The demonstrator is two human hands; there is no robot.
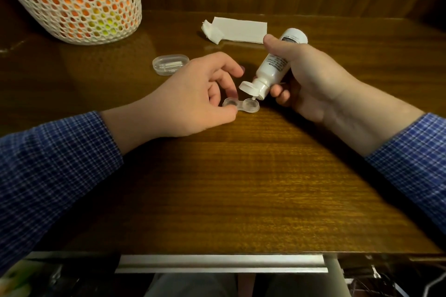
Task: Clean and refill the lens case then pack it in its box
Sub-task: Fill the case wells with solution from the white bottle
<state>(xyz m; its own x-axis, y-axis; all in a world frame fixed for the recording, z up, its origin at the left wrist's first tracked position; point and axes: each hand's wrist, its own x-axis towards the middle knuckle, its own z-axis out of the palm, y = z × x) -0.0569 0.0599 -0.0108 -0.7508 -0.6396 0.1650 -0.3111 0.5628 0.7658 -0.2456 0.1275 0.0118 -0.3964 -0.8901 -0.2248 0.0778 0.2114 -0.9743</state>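
Bottle [272,67] squeezed in my right hand [311,79], left hand [193,101] pinching the lens case [241,105]; oversqueeze could flood the well.

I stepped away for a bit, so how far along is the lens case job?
Done: the lens case lies uncapped on the table. In hand: the left hand steadies it while the right hand tips the open solution bottle over its right well. Whether the left well is filled is unclear. Left: capping it and packing it in the clear box.
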